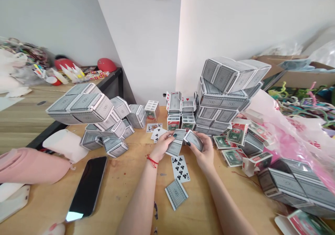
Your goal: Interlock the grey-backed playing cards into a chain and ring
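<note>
My left hand (162,145), with a red string at the wrist, grips a grey-backed playing card (176,145) at its left edge. My right hand (204,150) holds a small stack of grey-backed cards (194,139) tilted toward the left hand. The two hands almost meet above the wooden table (125,189). Below them lie an eight of clubs (180,168) face up and a face-down card (176,194). A few more face-up cards (155,130) lie just behind my left hand.
Folded card-cube structures stand at left (86,109), behind (178,106), at right (227,88) and at front right (295,186). Green card boxes (232,148) lie by my right hand. A black phone (87,186), pink cloth (28,165) and pink plastic bag (285,137) flank the work area.
</note>
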Available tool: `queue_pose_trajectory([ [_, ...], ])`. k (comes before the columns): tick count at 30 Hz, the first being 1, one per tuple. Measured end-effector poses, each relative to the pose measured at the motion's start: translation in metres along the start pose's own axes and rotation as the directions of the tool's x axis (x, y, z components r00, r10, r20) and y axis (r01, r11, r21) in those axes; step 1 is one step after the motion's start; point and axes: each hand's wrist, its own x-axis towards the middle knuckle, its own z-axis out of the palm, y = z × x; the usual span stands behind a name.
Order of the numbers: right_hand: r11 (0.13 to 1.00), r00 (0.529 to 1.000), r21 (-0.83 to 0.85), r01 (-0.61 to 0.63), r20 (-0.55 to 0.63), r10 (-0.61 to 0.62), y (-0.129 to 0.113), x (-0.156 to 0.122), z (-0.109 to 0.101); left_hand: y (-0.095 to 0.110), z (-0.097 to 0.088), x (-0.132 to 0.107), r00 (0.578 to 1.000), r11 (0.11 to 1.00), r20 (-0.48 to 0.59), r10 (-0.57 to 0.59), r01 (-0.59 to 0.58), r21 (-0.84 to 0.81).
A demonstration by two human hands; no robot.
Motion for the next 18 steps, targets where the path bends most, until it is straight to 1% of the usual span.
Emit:
queue_pose_trajectory([
  [9, 0.977, 0.992, -0.172, 0.123, -0.017, -0.128, -0.0029, -0.0036, -0.0007, -0.0022, -0.0017, 0.0025, 0.998, 0.992, -0.022, 0.063, -0.06, 0.114],
  [14, 0.952, 0.988, -0.268, 0.15, -0.004, -0.157, -0.0003, -0.0041, -0.0019, -0.0008, -0.0034, 0.0031, 0.995, 0.977, -0.035, 0.094, -0.086, 0.194],
  [18, 0.943, 0.987, -0.294, 0.156, 0.008, -0.161, -0.0001, -0.0039, -0.0021, 0.0, -0.0041, 0.003, 0.994, 0.97, -0.039, 0.103, -0.092, 0.225],
])
